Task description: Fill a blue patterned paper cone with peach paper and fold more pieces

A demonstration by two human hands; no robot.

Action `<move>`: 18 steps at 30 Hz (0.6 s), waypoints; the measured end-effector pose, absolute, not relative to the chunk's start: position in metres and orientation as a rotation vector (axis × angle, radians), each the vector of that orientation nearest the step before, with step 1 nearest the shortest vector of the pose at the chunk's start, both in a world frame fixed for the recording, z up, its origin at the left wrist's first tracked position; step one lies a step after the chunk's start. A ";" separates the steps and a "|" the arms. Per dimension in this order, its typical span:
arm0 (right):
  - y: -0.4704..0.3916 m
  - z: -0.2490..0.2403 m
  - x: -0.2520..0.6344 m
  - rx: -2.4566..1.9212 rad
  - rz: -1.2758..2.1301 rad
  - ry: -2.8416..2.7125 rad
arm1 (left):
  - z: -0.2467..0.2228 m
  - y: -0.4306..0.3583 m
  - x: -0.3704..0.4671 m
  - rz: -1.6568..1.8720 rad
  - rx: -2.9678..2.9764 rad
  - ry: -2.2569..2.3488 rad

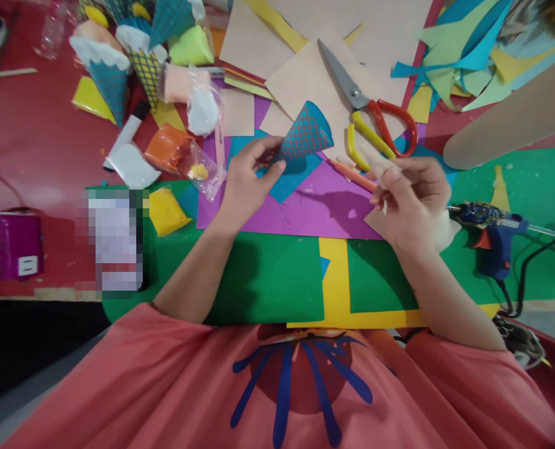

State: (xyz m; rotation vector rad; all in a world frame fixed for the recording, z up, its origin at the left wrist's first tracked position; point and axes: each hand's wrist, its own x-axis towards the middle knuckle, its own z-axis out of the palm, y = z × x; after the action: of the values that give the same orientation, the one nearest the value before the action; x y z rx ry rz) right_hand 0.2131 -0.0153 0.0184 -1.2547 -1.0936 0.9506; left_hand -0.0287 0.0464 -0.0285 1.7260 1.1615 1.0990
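My left hand (254, 171) is closed on a blue cone (307, 132) with a pink criss-cross pattern, its tip between thumb and fingers and its wide end up and to the right. On the other side, my right hand (415, 199) pinches a small pale beige strip (378, 163); its exact material is hard to make out. A salmon-coloured pen (352, 174) lies just left of the right fingers. Scissors (358, 100) with red and yellow handles rest beyond that hand. Partly hidden below it is a beige sheet piece (448, 232).
A blue glue gun (495, 240) lies at the right, by a beige roll (511, 112). Finished cones (106, 78) and clay packets (168, 146) crowd the back left. A phone (116, 243) with a blurred screen lies left. Sheet scraps (459, 50) pile up back right.
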 end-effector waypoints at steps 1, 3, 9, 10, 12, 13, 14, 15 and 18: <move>-0.015 0.020 0.214 -1.244 0.871 -1.050 | -0.025 0.045 -0.026 1.085 1.657 1.086; -0.016 0.025 0.214 -1.254 0.762 -0.998 | -0.017 0.040 -0.020 1.038 1.556 0.924; -0.016 0.025 0.214 -1.166 0.754 -1.019 | 0.001 0.027 -0.015 0.867 1.601 0.735; -0.017 0.023 0.214 -1.131 0.760 -1.032 | 0.001 0.027 -0.015 0.860 1.624 0.721; -0.017 0.018 0.214 -1.123 0.754 -1.077 | -0.001 0.028 -0.015 0.876 1.668 0.720; -0.018 0.016 0.214 -1.134 0.743 -1.107 | -0.003 0.029 -0.015 0.904 1.691 0.749; -0.019 0.015 0.215 -1.144 0.734 -1.145 | -0.006 0.029 -0.014 0.929 1.715 0.791; -0.020 0.015 0.215 -1.156 0.729 -1.193 | -0.008 0.030 -0.014 0.950 1.748 0.836; -0.024 0.019 0.215 -1.206 0.694 -1.374 | -0.012 0.030 -0.014 0.971 1.862 0.968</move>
State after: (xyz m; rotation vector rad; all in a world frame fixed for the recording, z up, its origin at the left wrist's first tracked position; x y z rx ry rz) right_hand 0.2155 -0.0240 0.0191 -1.2059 -1.3736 0.6939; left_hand -0.0142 0.0304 -0.0123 1.8616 0.9680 0.9705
